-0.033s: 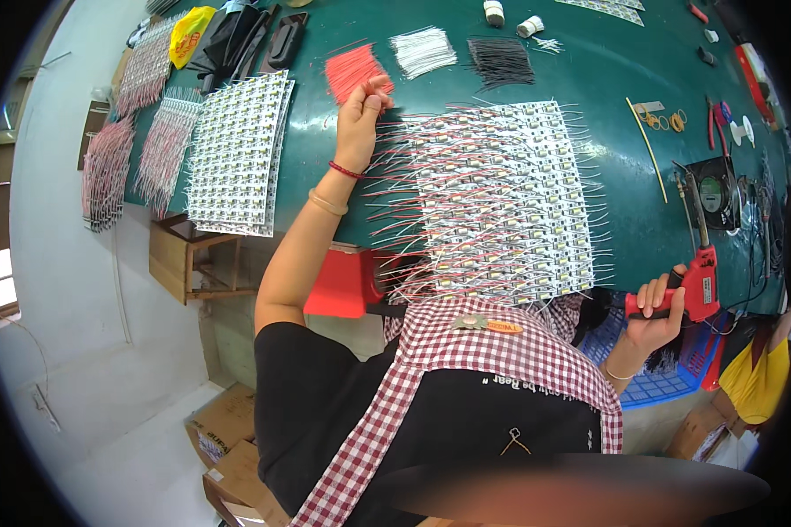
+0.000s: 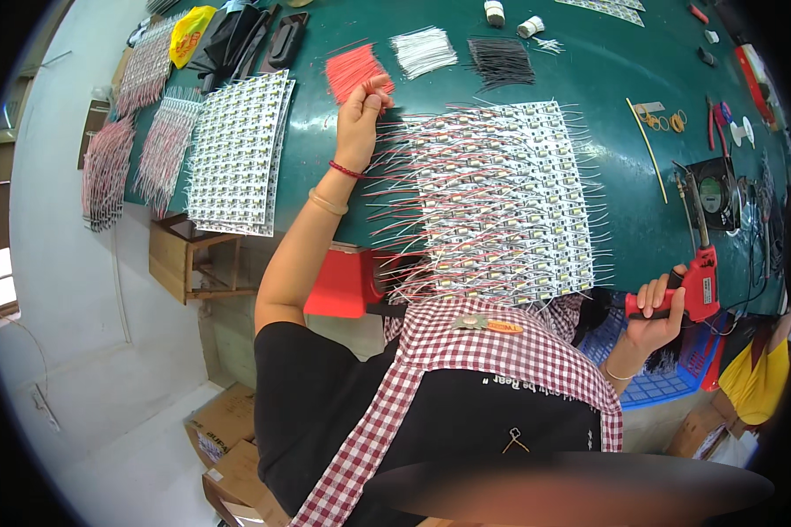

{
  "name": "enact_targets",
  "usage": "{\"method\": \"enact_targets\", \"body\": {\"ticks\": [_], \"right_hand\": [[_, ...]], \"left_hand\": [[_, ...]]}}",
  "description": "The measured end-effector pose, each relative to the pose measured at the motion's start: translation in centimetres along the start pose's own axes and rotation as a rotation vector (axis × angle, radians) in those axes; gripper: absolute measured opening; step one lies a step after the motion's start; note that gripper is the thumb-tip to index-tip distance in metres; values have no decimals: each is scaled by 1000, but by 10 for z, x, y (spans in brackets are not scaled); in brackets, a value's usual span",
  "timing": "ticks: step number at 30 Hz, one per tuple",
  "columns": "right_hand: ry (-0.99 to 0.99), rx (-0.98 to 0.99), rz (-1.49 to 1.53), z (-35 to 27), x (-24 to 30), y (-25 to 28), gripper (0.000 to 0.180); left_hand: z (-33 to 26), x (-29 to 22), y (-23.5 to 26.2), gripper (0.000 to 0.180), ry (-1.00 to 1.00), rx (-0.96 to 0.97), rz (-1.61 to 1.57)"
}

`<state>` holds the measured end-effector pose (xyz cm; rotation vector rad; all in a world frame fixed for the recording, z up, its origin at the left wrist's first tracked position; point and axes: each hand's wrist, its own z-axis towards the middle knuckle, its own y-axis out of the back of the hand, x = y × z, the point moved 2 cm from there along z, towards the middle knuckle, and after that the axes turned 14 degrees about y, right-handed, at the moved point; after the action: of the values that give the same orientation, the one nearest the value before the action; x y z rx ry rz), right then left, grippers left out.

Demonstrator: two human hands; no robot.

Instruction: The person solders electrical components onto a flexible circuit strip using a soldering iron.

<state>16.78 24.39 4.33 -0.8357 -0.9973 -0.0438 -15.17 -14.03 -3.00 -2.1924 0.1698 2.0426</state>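
Workbench [image 2: 589, 79], green-topped, with our two hands at opposite ends of it.

Left hand [image 2: 360, 123]: arm stretched forward, fingers pinched narrow on the near end of the bundle of red wires [image 2: 351, 70], which lies flat on the green top just beyond the big panel. The pinch looks suited to drawing off one thin strand rather than lifting the whole bundle.

Right hand [image 2: 655, 316]: closed round the grip of the red soldering gun [image 2: 699, 277], held low at the near right edge of the bench with its tip pointing up and away (parked clear of the panel, we judge, so the hot end touches nothing).

Panel of white LED strips [image 2: 501, 193]: laid side by side in rows directly before us, red and white leads bristling from both ends. It sits centred, within reach of either hand.

Bundle of white wires [image 2: 424, 51] and bundle of black wires [image 2: 501, 60]: just right of the red ones, sorted by colour in a row along the far side.

Second strip panel [image 2: 237, 154]: to the left, no leads visible; more wired strips hang over the left edge.

Small fan [image 2: 716, 193]: at the right, near the gun.

Red bin [image 2: 347, 281] and blue basket [image 2: 668, 369]: below the bench's near edge.

Checked apron [image 2: 466, 342]: worn over a black shirt.
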Motion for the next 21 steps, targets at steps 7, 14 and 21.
{"method": "enact_targets", "body": {"ticks": [7, 14, 21], "right_hand": [[-6, -13, -22, 4, 2, -6, 32], [-17, 38, -19, 5, -1, -8, 32], [-49, 0, -104, 9, 1, -21, 38]], "left_hand": [[4, -2, 7, 19, 56, -17, -64], [-4, -2, 7, 17, 73, -33, -175], [-28, -53, -35, 13, 223, 161, -59]]}}
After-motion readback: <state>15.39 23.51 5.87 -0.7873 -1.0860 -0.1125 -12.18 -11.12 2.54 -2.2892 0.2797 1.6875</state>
